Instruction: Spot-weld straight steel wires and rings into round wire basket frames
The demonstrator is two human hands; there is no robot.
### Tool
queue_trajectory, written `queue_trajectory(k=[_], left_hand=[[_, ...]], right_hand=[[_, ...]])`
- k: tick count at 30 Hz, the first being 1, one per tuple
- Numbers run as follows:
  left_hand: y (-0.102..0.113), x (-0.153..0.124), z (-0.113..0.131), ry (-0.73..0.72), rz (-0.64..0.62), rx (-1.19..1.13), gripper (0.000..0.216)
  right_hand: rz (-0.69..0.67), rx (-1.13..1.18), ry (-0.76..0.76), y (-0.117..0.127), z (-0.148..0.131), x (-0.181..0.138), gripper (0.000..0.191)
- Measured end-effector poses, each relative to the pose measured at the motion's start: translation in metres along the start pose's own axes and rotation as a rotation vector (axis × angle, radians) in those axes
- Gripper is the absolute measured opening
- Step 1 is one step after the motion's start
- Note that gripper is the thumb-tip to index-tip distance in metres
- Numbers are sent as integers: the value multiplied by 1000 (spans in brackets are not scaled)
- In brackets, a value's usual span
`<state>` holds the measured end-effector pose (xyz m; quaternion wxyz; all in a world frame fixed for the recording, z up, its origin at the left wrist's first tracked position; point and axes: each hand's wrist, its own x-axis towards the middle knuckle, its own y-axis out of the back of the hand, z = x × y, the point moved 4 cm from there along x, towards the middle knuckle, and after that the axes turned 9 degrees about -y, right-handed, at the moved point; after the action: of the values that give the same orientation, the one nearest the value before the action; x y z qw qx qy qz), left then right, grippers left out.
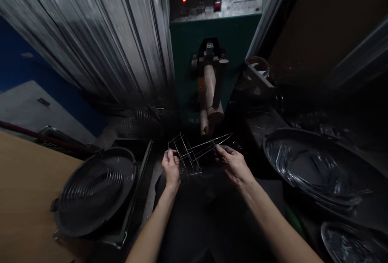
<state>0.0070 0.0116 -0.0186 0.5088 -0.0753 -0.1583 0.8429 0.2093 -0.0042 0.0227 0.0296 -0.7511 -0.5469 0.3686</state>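
Note:
My left hand (171,168) is closed on the left end of a wire frame (188,154), a rack-like piece of thin bright rods. On the other side, my right hand (232,160) pinches a long pointed wire loop (212,144) that crosses the frame. Whether the loop is joined to the frame, I cannot tell. Both hands hold the wirework above my dark-clothed lap. Just beyond it are the thick cylindrical arms (210,89) of a green machine (184,53), apart from the wires.
A red light glows on the machine's top panel (236,2). At the left, a round dark tray (124,198) holds wire rings (100,182). On the right, a large pan (303,137) carries many bent wire pieces (291,166); a smaller dish (325,230) sits below it. Corrugated metal sheet (121,24) stands behind.

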Motion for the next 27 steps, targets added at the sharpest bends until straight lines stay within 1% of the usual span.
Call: queue_trajectory(k=[5, 11, 20, 24, 27], left_hand=[[-3, 1, 1, 23, -8, 12, 38], [-9, 1, 3, 15, -19, 37, 38], [-16, 6, 9, 65, -35, 34, 38], [-17, 12, 11, 79, -42, 56, 35], [-18, 14, 15, 102, -57, 50, 32]], right_hand=[[41, 21, -24, -5, 1, -2, 40], [51, 55, -49, -11, 4, -3, 37], [149, 105, -64, -21, -3, -3, 24], [155, 109, -80, -24, -4, 1, 23], [160, 132, -106, -26, -4, 2, 17]])
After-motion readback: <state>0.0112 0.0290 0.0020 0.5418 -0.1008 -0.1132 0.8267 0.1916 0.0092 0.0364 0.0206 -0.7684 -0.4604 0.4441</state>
